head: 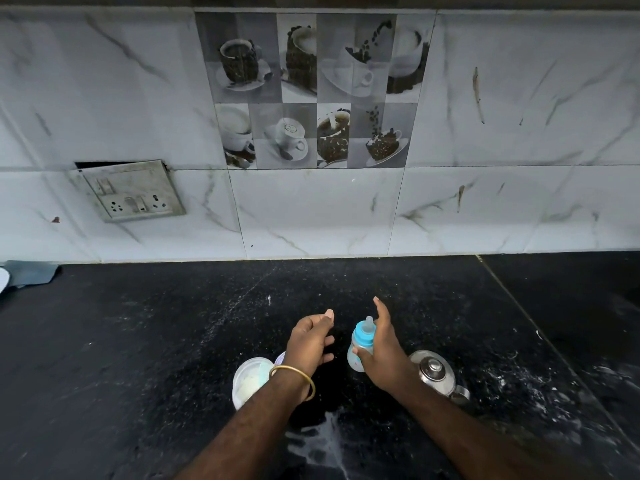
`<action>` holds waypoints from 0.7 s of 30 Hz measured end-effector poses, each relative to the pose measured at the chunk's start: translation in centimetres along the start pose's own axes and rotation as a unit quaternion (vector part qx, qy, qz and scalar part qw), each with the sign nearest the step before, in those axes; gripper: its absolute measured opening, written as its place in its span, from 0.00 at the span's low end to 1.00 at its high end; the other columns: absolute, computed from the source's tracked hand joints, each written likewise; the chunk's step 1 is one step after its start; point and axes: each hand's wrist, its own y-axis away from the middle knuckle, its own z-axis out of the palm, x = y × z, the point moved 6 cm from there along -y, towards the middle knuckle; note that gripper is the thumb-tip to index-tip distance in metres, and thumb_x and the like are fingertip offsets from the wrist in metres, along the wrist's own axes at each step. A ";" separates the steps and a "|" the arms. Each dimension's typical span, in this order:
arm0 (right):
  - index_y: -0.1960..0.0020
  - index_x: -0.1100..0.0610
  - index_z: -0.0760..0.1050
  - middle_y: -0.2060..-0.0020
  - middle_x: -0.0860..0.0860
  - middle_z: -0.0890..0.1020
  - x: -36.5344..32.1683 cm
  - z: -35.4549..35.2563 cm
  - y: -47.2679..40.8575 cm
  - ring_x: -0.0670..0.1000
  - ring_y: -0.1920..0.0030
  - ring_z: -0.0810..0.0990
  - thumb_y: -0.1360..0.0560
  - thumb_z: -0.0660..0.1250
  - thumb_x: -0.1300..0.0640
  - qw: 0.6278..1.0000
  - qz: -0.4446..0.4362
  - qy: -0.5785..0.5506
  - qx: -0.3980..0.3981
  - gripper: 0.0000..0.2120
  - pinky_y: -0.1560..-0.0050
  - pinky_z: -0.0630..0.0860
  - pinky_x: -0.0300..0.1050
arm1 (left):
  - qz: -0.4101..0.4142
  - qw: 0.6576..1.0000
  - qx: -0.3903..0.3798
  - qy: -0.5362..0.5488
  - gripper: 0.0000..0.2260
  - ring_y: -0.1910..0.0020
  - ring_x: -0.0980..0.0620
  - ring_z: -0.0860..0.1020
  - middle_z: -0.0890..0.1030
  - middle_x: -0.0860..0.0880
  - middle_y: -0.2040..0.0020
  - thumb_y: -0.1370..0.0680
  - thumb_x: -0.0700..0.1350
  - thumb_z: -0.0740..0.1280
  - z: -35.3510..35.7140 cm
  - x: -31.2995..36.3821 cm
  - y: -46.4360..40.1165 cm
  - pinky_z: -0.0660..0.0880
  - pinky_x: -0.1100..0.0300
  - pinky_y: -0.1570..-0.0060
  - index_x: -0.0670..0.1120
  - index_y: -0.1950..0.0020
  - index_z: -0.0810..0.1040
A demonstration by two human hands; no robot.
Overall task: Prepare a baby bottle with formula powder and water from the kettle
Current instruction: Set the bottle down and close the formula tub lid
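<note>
Bottle (360,348) in right hand (384,355) over black counter (173,323)

Black speckled counter (173,341) under powder tub (247,382), steel kettle (437,374), spilled powder (325,434).

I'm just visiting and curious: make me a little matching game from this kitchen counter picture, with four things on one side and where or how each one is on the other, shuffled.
Things:
1. baby bottle
2. kettle
3. powder tub
4. bangle

Places or states:
A. open on the counter, partly behind the left arm
B. worn on the left wrist
C. held in the right hand, blue cap on
D. standing on the counter, to the right of the right hand

Pairs: 1-C, 2-D, 3-A, 4-B
</note>
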 end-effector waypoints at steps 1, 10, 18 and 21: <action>0.19 0.48 0.40 0.22 0.58 0.59 0.0 0.1 0.1 0.53 0.25 0.66 0.23 0.68 0.64 1.000 0.004 0.000 -0.002 0.46 0.32 0.62 0.41 | -0.001 1.000 0.000 -0.002 0.13 0.42 0.47 0.80 0.81 0.49 0.42 0.21 0.55 0.66 0.0 -0.1 0.0 0.79 0.52 0.50 0.47 0.45 0.78; 0.19 0.48 0.40 0.21 0.57 0.59 0.1 0.5 0.5 0.54 0.24 0.66 0.26 0.71 0.65 1.000 0.029 0.007 0.011 0.50 0.32 0.63 0.41 | 0.004 1.000 0.001 -0.003 0.11 0.43 0.47 0.80 0.81 0.48 0.41 0.21 0.54 0.67 -0.5 0.2 0.0 0.79 0.53 0.51 0.47 0.48 0.78; 0.18 0.49 0.39 0.19 0.58 0.45 -4.4 -1.4 -0.7 0.62 0.20 0.54 0.32 0.79 0.49 0.975 0.013 0.211 -0.063 0.59 0.25 0.64 0.56 | -0.004 0.999 -0.032 -0.022 0.14 0.43 0.48 0.78 0.81 0.50 0.39 0.21 0.56 0.65 -4.3 4.7 -0.7 0.75 0.52 0.48 0.49 0.42 0.80; 0.18 0.51 0.49 0.18 0.58 0.44 -7.9 -0.6 -1.4 0.62 0.18 0.47 0.29 0.77 0.47 0.949 -0.073 0.302 -0.061 0.50 0.22 0.57 0.56 | 0.007 0.998 -0.027 -0.053 0.15 0.42 0.49 0.79 0.82 0.52 0.40 0.22 0.58 0.65 -7.0 6.1 -0.5 0.76 0.49 0.43 0.50 0.43 0.81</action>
